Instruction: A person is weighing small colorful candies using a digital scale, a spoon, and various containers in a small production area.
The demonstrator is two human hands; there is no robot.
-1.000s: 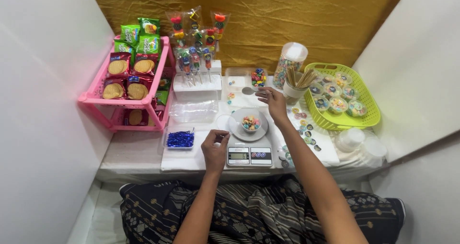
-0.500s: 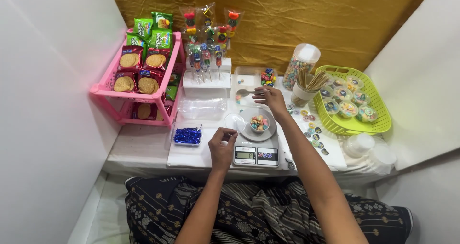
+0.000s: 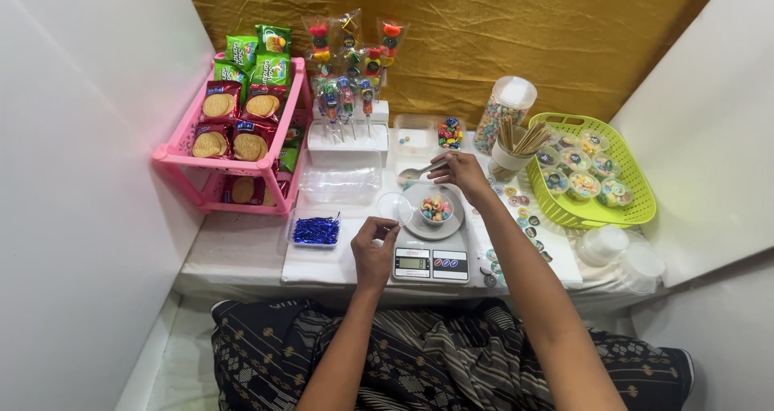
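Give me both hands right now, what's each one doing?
Left hand: closed, pinching a clear lid beside the scale.
Right hand: closed on a spoon above the candy cup.

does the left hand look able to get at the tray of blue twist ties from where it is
Probably yes. The left hand sits beside the scale, and the tray of blue twist ties lies just to its left on the white cloth, with nothing between them.

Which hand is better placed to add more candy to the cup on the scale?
Likely the right hand: it holds the spoon just behind the cup on the scale. The left hand pinches a clear lid.
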